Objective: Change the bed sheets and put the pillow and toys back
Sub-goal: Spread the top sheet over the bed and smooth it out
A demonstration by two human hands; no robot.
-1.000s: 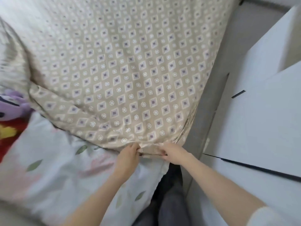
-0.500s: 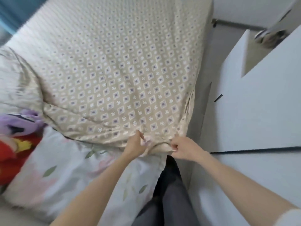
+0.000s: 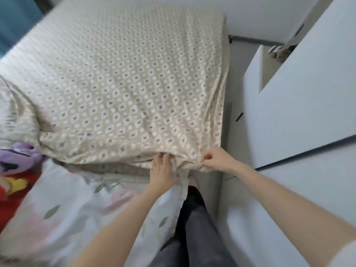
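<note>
Sheet [image 3: 123, 89] corner: right hand [image 3: 216, 158] fingers pinch it; left hand [image 3: 162, 175] fingers press hem flat.
Aisle [image 3: 223, 191]: narrow, beside white cabinet [image 3: 308, 112].

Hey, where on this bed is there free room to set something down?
The sheet is bare across its middle and far end, right to the edge by the cabinets. Crowded: near left, where floral bedding and toys lie, and the near corner, where your left hand and right hand work it.
</note>
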